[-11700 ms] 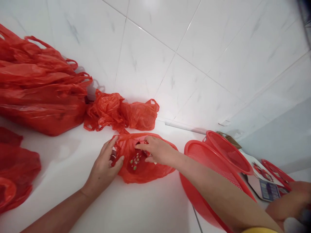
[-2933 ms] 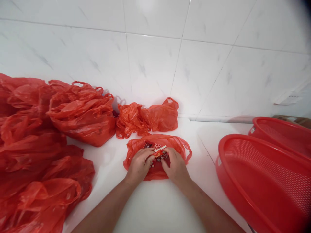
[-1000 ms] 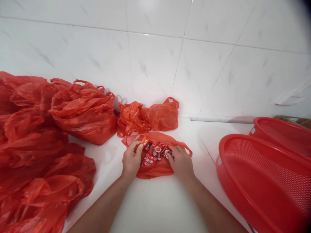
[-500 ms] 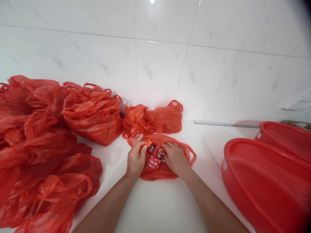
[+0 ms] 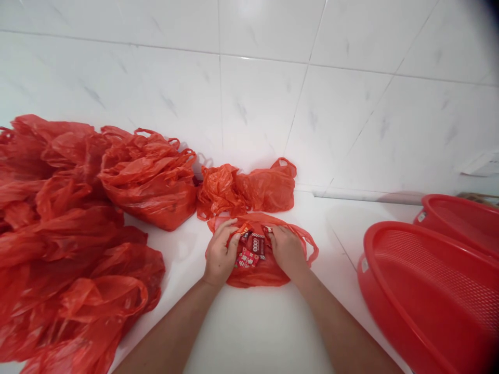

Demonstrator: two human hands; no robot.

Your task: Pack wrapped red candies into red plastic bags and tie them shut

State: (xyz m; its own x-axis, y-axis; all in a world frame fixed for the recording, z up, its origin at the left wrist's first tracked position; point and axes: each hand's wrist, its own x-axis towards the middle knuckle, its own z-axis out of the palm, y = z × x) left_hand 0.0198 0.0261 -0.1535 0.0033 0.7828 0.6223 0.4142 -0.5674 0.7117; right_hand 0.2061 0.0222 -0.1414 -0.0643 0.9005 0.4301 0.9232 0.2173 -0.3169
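Two bare hands meet over one red plastic bag [image 5: 259, 279] in my head view, and I take its spread mouth as a way to keep the contents in sight and reach. The bag lies on the white tabletop [image 5: 257, 327], a handle loop to its right, with small printed packets inside it. A dark red packet [image 5: 258, 245] with pale circles lies between the hands, and a pink-red packet [image 5: 247, 258] with white characters lies just nearer me.

I read the left hand [image 5: 220, 254] as pinching an orange-red packet [image 5: 245, 228] between thumb and forefinger at the bag's left side, probably to keep it apart from the others. The right hand [image 5: 288, 250] curls over the opposite side, a small red packet [image 5: 267, 230] at its fingertips; those fingers hide too much for me to tell whether they grip it.

Beyond, a crumpled red bag [image 5: 220, 189] and a red bag with an upright handle [image 5: 268, 189] sit near the tiled wall [image 5: 265, 114]. Filled red bags [image 5: 148, 182] crowd the left and red mesh baskets [image 5: 448, 291] the right, perhaps so that the forearms can work between them.
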